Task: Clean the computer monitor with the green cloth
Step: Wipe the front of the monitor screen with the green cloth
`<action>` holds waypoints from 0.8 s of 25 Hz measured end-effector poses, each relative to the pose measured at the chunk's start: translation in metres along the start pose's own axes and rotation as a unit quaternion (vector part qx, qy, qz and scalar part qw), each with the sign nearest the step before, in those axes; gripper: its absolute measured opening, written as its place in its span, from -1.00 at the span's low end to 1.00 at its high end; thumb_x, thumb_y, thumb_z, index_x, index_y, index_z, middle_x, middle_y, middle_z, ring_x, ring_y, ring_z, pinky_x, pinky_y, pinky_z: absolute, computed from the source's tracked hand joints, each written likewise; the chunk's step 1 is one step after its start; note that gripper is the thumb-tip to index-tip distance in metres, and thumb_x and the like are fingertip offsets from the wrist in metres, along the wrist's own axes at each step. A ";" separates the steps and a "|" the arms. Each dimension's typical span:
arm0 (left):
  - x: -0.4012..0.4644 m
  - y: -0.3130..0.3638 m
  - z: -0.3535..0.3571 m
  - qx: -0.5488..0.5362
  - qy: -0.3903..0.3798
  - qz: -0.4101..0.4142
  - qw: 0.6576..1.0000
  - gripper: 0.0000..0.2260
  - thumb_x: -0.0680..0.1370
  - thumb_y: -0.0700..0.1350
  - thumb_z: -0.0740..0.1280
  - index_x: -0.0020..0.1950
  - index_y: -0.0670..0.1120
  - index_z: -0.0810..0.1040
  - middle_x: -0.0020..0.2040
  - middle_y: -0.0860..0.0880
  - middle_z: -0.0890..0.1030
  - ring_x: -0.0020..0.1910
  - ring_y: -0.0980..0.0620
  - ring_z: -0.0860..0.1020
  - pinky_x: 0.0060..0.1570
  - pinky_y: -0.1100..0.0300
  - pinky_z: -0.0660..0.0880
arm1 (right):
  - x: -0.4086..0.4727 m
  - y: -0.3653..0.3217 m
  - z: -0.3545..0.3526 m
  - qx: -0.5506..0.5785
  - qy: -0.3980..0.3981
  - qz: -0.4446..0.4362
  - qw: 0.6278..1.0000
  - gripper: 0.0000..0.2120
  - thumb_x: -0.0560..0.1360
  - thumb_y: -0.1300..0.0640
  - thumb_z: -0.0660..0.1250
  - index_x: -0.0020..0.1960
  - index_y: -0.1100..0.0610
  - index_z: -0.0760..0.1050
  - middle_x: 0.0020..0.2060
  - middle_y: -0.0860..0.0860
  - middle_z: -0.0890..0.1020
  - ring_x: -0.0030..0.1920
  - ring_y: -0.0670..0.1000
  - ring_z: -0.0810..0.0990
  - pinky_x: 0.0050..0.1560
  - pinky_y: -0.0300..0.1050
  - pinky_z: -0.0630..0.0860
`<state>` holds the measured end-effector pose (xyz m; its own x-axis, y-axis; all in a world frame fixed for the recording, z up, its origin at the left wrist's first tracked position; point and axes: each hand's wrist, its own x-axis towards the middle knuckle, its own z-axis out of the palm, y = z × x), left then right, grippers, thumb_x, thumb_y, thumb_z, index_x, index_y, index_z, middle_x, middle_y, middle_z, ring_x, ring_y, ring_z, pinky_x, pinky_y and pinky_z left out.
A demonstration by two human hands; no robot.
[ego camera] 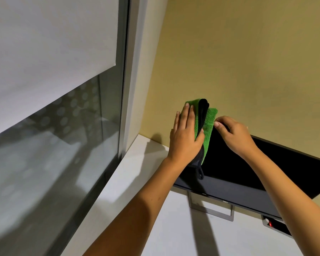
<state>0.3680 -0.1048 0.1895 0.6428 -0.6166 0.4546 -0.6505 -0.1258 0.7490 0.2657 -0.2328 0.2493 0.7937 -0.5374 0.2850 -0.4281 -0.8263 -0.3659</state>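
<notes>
Item: black flat-panel computer monitor [235,167] on a grey rectangular stand [211,207], set on a white surface [137,182] against a yellow-tan wall [248,61]. The screen is dark, and its upper left corner is covered by the cloth.

Item: green microfibre cloth with a black reverse side [204,124], folded, draped over the monitor's upper left corner. A black edge with a small loop is seen hanging down over the screen.

Left hand [185,133]: laid flat on the cloth with fingers straight and the thumb tucked across the fold; the grip is released, the cloth being pressed rather than clasped.

Right hand [233,133]: curled over the monitor's top edge just beside the cloth; the panel appears to be grasped and steadied there, though the fingertips behind the edge are hidden.

Adjacent: grey-framed window [63,145] with a white roller blind [50,43] drawn partway down.

Step in hand, as judged: wiping of the upper left corner and top edge. Most of the screen is not yet covered.

Next move, as judged: the cloth is to be drawn across or down the screen under light, even pressure, with the panel held steady against tilting.
</notes>
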 end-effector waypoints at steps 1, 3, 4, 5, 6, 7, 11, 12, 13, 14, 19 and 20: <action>-0.002 -0.005 0.002 0.022 0.005 0.019 1.000 -0.34 0.53 -0.03 0.27 0.55 -0.11 0.05 0.57 -0.04 0.02 0.53 -0.13 0.01 0.40 -0.12 0.25 | 0.000 0.000 0.000 -0.002 -0.002 0.002 1.000 -0.81 0.60 0.00 0.19 0.05 0.05 0.53 -0.10 -0.09 0.55 -0.03 0.05 0.53 0.09 0.24 0.42; -0.007 -0.010 0.004 0.075 0.005 0.042 0.996 -0.26 0.49 -0.08 0.36 0.55 -0.10 0.01 0.57 -0.06 0.01 0.53 -0.15 0.02 0.35 -0.11 0.34 | 0.001 -0.001 0.000 -0.009 -0.009 0.002 1.000 -0.81 0.60 0.00 0.18 0.06 0.06 0.52 -0.10 -0.07 0.54 -0.03 0.08 0.54 0.06 0.23 0.43; -0.009 -0.012 0.004 0.094 0.006 0.048 0.994 -0.23 0.48 -0.08 0.38 0.55 -0.10 0.00 0.57 -0.07 0.01 0.53 -0.15 0.02 0.33 -0.11 0.37 | 0.002 -0.001 0.001 -0.013 -0.012 0.002 1.000 -0.81 0.60 0.01 0.18 0.06 0.06 0.51 -0.09 -0.06 0.55 -0.03 0.09 0.53 0.06 0.25 0.43; -0.012 -0.015 0.005 0.103 0.007 0.055 0.993 -0.22 0.47 -0.07 0.38 0.55 -0.10 -0.01 0.57 -0.08 0.01 0.53 -0.16 0.01 0.33 -0.09 0.37 | 0.002 -0.002 0.001 -0.015 -0.014 0.004 1.000 -0.81 0.61 0.00 0.18 0.06 0.06 0.51 -0.08 -0.06 0.56 -0.02 0.08 0.53 0.08 0.26 0.43; -0.015 -0.019 0.005 0.103 0.006 0.058 0.993 -0.21 0.48 -0.07 0.38 0.55 -0.11 -0.02 0.57 -0.09 0.00 0.53 -0.16 0.00 0.35 -0.08 0.35 | 0.002 -0.003 0.000 -0.017 -0.015 0.007 1.000 -0.81 0.61 0.00 0.17 0.06 0.06 0.51 -0.07 -0.06 0.56 -0.01 0.07 0.53 0.10 0.26 0.42; -0.018 -0.024 0.005 0.095 0.003 0.061 0.994 -0.21 0.48 -0.07 0.39 0.55 -0.13 -0.02 0.57 -0.10 0.00 0.53 -0.15 0.00 0.37 -0.06 0.32 | 0.002 -0.004 -0.001 -0.018 -0.016 0.012 1.000 -0.80 0.61 -0.01 0.17 0.07 0.06 0.51 -0.06 -0.06 0.56 0.00 0.06 0.52 0.13 0.24 0.41; -0.025 -0.042 0.004 -0.009 -0.034 0.079 0.996 -0.27 0.48 -0.21 0.35 0.54 -0.16 0.01 0.57 -0.09 -0.02 0.54 -0.12 -0.02 0.39 -0.11 0.28 | 0.000 -0.014 -0.001 -0.040 -0.040 0.005 0.998 -0.62 0.61 -0.09 0.04 0.05 0.15 0.50 -0.10 0.04 0.60 -0.01 0.13 0.54 0.08 0.10 0.42; -0.028 -0.045 0.005 -0.019 -0.043 0.081 0.996 -0.27 0.48 -0.24 0.34 0.54 -0.16 0.00 0.57 -0.08 -0.04 0.54 -0.11 -0.03 0.40 -0.13 0.27 | 0.001 -0.019 0.002 -0.069 -0.053 -0.013 0.996 -0.57 0.59 -0.09 -0.01 0.12 0.17 0.48 -0.05 0.09 0.59 0.03 0.16 0.53 0.07 0.08 0.40; -0.031 -0.050 0.006 -0.023 -0.050 0.078 0.995 -0.27 0.48 -0.26 0.33 0.55 -0.16 -0.01 0.57 -0.07 -0.05 0.54 -0.10 -0.04 0.40 -0.16 0.25 | 0.002 -0.023 0.007 -0.113 -0.067 -0.030 0.991 -0.55 0.59 -0.09 -0.03 0.24 0.17 0.43 0.07 0.11 0.57 0.12 0.17 0.50 0.12 0.08 0.36; -0.035 -0.054 0.007 -0.026 -0.057 0.070 0.996 -0.26 0.48 -0.27 0.33 0.55 -0.16 -0.01 0.57 -0.06 -0.06 0.54 -0.09 -0.04 0.40 -0.17 0.24 | 0.003 -0.025 0.013 -0.160 -0.079 -0.041 0.983 -0.54 0.60 -0.08 -0.02 0.36 0.16 0.33 0.20 0.12 0.50 0.24 0.17 0.43 0.20 0.10 0.30; -0.064 -0.070 0.019 -0.030 -0.077 0.027 0.996 -0.24 0.49 -0.27 0.34 0.55 -0.14 -0.07 0.57 -0.04 -0.08 0.54 -0.05 -0.05 0.41 -0.04 0.27 | -0.014 -0.019 0.038 -0.294 0.004 -0.067 0.953 -0.38 0.59 -0.11 -0.02 0.54 0.20 0.00 0.50 0.15 0.16 0.51 0.15 0.06 0.42 0.14 0.11; -0.066 -0.070 0.020 -0.034 -0.077 0.021 0.996 -0.23 0.50 -0.27 0.33 0.55 -0.13 -0.10 0.57 -0.03 -0.09 0.54 -0.04 -0.06 0.41 -0.03 0.27 | -0.019 -0.014 0.043 -0.316 0.025 -0.062 0.947 -0.35 0.59 -0.13 -0.03 0.54 0.21 -0.05 0.52 0.16 0.10 0.52 0.15 0.01 0.44 0.13 0.05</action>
<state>0.3630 -0.0713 0.0974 0.5426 -0.7326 0.4110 -0.6437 -0.0483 0.7638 0.2755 -0.2038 0.2110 0.8398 -0.4249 0.3379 -0.5191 -0.8107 0.2708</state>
